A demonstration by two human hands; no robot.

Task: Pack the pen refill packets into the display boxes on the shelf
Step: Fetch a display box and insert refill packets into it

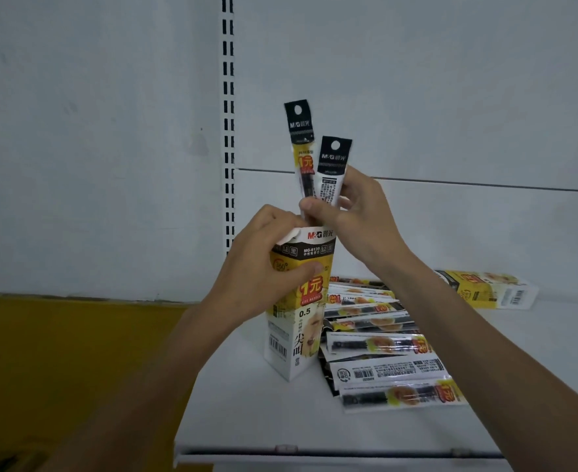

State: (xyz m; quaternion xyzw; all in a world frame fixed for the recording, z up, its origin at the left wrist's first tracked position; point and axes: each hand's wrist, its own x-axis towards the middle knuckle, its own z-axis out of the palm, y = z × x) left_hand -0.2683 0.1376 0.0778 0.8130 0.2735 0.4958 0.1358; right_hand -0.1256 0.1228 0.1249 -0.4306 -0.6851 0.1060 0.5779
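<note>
Above the upright display box [294, 311] gripped by the left hand [263, 264], the right hand [355, 212] pinches 2 refill packets [328, 175].

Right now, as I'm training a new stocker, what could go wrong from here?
The two packets in the right hand splay apart, so one could snag on the rim of the display box. The tall, narrow box is steadied only by the left hand; letting go might tip it onto the loose packets beside it.

Lower ends of two refill packets [303, 148] (behind right hand [359, 216]) unseen inside display box [294, 335]
</note>
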